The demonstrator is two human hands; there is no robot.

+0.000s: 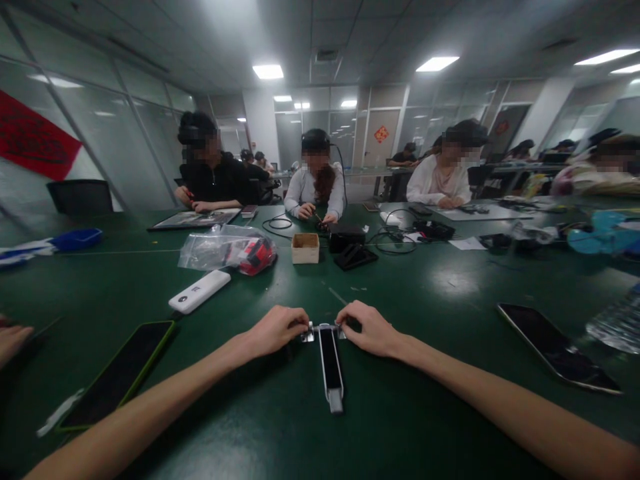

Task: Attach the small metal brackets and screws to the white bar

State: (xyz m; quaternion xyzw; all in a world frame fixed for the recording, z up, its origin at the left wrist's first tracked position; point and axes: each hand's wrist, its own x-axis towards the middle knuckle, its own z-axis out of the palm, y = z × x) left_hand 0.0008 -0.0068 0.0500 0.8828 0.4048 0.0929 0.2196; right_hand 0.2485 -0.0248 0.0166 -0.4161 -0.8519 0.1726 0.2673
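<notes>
A narrow device with a black face and a white rim (330, 360) lies on the green table (240, 413) in front of me, its pale tip toward me. Small metal pieces stick out on both sides of its far end. My left hand (280, 328) pinches at the left metal piece (307, 333), thumb and fingertips together. On the other side, my right hand (370, 327) has its fingertips closed at the right metal piece (342, 332). The fingers partly cover both pieces, and their exact shape is too small to tell.
A green-edged phone (120, 373) and white power bank (200, 291) lie left, a dark phone (557, 347) right. Beyond are a plastic bag (205, 250), small box (305, 249) and black case (346, 237). Another person's hand (13, 340) shows far left; people sit opposite.
</notes>
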